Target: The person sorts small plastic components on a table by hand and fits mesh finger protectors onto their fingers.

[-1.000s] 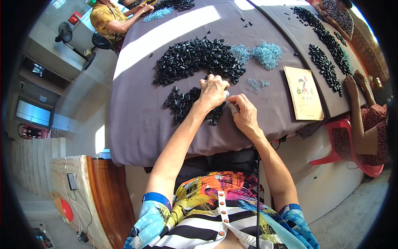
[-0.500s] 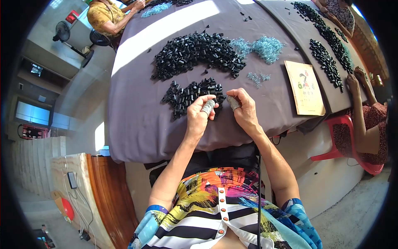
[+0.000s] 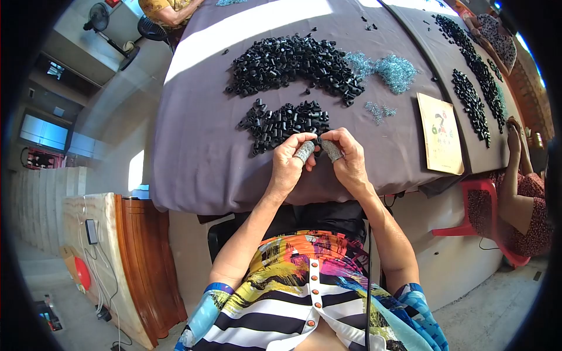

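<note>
My left hand (image 3: 291, 159) and my right hand (image 3: 349, 159) meet at the table's near side, fingers pinched together. A small black plastic piece (image 3: 317, 142) shows at my left fingertips, with my right fingertips touching or very near it. Whatever the right fingers pinch is too small to make out. Grey wrapping covers both thumbs. Just beyond my hands lies a small pile of short black plastic tubes (image 3: 284, 124), with a larger pile of them (image 3: 293, 63) behind. Small clear-bluish metal springs, as they appear, form a heap (image 3: 396, 74) and a smaller scatter (image 3: 380, 111) to the right.
A worn booklet (image 3: 440, 133) lies on the grey tablecloth (image 3: 199, 140) at right. Beyond a seam are more black pieces (image 3: 470, 99) and a co-worker's arms (image 3: 515, 146), beside a red chair (image 3: 462, 225). Another person (image 3: 170, 13) sits far left. A wooden cabinet (image 3: 149, 263) stands lower left.
My fingertips have come together from a small gap. The view has shifted, so the table's contents sit slightly further right. The piles look the same.
</note>
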The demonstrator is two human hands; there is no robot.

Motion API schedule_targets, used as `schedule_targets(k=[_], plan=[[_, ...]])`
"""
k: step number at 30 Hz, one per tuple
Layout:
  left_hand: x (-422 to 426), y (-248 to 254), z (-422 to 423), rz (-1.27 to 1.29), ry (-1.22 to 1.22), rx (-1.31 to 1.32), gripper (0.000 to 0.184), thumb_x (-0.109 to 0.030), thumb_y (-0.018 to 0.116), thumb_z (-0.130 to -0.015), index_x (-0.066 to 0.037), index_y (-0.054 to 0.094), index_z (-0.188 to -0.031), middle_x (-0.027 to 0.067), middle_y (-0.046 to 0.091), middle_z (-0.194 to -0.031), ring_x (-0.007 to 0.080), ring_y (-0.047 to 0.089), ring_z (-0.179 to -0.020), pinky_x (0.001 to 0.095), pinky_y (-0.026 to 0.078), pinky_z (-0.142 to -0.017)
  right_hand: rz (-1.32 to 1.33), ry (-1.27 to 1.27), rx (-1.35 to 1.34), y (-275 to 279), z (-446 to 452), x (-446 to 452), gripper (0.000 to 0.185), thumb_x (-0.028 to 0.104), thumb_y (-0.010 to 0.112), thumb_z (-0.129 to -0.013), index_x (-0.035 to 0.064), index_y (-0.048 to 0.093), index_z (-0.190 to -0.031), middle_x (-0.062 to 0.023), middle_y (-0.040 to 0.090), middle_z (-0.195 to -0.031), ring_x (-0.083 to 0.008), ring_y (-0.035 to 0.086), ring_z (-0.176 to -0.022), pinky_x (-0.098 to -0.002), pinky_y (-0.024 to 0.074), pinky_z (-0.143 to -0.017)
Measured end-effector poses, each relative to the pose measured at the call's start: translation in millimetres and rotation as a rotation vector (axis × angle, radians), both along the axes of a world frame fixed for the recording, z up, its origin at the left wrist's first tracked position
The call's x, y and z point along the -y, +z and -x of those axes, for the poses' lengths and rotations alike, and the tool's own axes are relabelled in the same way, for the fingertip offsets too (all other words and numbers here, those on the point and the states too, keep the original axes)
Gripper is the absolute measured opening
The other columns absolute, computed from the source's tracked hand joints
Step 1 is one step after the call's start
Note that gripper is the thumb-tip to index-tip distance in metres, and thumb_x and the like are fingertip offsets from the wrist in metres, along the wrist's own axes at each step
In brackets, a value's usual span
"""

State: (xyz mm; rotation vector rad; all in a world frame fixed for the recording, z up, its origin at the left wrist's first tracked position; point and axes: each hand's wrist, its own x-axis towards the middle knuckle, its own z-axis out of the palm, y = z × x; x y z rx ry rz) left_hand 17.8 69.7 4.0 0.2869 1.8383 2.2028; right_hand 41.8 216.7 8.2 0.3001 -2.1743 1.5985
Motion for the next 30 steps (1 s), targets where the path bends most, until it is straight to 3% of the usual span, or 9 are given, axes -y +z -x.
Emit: schedule_targets(k=[6,18,24,30], plan=[[2.2,-11.2,5.7,-0.097,-0.043,-0.024,0.023,0.003,0.044,-0.086,-0.001,0.056,-0.105,0.0054,0.061,-0.08,0.0075,0.053,-0.063,0.0213,0.046,-0.061,-0.029,0.019,-0.022,5.1,-1.8,1.3,0.038,-0.019,0.04,-0.06,-0.0007,0.054,-0.091,-0.0118,0.054,-0.082,-0.0254,0.058,-0.076,-0.0305,0.0469,-0.068],[3.0,-4.4,4.5,-0.09,-0.184,-0.008,0.023,0.001,0.044,-0.087,0.001,0.051,-0.109,0.0103,0.062,-0.086,0.0135,0.061,-0.067,0.0245,0.051,-0.06,0.029,0.009,0.027,0.9,-1.1,0.6,0.035,-0.018,0.043,-0.064,0.0007,0.054,-0.091,-0.0093,0.053,-0.079,-0.021,0.057,-0.074,-0.0278,0.046,-0.066],[4.1,-2.1,4.9,-0.299,-0.065,0.149,0.016,-0.006,0.04,-0.091,-0.002,0.045,-0.105,0.0155,0.061,-0.092,0.0211,0.064,-0.071,0.0283,0.053,-0.058,-0.002,-0.056,-0.024,4.8,-1.2,2.5,0.034,-0.018,0.044,-0.064,0.0007,0.055,-0.09,-0.0094,0.053,-0.083,-0.0205,0.056,-0.075,-0.0269,0.0455,-0.066],[3.7,-6.6,5.3,-0.401,-0.054,0.121,0.014,-0.009,0.042,-0.092,-0.003,0.047,-0.104,0.0129,0.06,-0.096,0.0182,0.063,-0.074,0.0263,0.051,-0.056,0.013,0.026,-0.031,6.5,-3.9,7.6,0.034,-0.017,0.048,-0.063,0.0014,0.056,-0.09,-0.0104,0.053,-0.085,-0.0229,0.056,-0.076,-0.029,0.0463,-0.066]])
